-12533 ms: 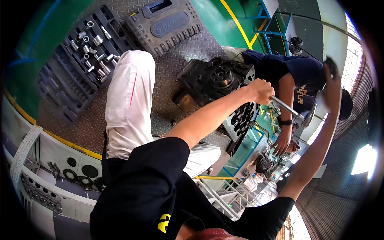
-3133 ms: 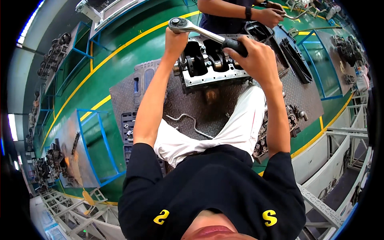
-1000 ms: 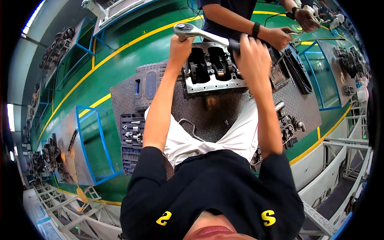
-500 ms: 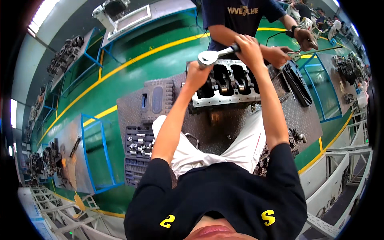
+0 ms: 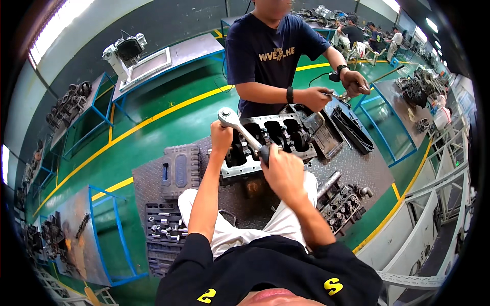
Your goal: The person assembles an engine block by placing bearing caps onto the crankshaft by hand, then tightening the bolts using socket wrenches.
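Note:
A long-handled ratchet wrench (image 5: 244, 133) lies slantwise over the left part of an open engine block (image 5: 236, 170). My right hand (image 5: 285, 174) is closed round its black grip, at the end nearer me. My left hand (image 5: 221, 136) is closed just beneath the round ratchet head, at the block's left end; its fingers hide whatever joins the head below. The block's bores face up, with metal parts showing inside. Across from me a co-worker's hands (image 5: 317, 97) hold a metal tool, apart from mine.
On the metal-plate table, a closed grey tool case (image 5: 181, 172) and an open socket set (image 5: 166, 228) stand left. A cylinder head (image 5: 343, 208) lies right. A black tray (image 5: 352, 130) and an oily metal pan (image 5: 326, 138) sit beyond. Blue-framed tables (image 5: 104, 239) stand around.
My right hand has swung the wrench handle toward me, from pointing away right to pointing near right. My left hand stays at the ratchet head. The view has tilted up.

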Action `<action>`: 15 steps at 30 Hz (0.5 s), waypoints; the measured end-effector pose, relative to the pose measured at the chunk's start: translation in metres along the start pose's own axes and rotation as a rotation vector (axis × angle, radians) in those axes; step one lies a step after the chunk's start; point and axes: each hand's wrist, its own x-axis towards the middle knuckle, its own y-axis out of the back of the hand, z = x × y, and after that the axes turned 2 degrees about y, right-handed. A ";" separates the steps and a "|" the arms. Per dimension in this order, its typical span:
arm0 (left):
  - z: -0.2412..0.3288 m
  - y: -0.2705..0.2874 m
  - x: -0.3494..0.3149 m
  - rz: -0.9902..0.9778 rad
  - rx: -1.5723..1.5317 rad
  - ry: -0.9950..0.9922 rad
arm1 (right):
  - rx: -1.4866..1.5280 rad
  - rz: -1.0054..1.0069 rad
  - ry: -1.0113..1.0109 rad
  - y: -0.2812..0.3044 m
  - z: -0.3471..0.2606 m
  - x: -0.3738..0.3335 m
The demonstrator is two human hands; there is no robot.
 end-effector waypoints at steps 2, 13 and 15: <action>-0.005 0.013 0.001 -0.039 0.030 0.153 | -0.032 0.117 0.137 -0.027 0.035 0.045; -0.009 -0.007 -0.002 0.093 -0.016 -0.020 | -0.302 0.317 0.244 -0.060 0.079 0.115; -0.018 0.002 -0.005 0.108 0.004 -0.032 | -0.179 0.203 0.102 -0.034 0.043 0.051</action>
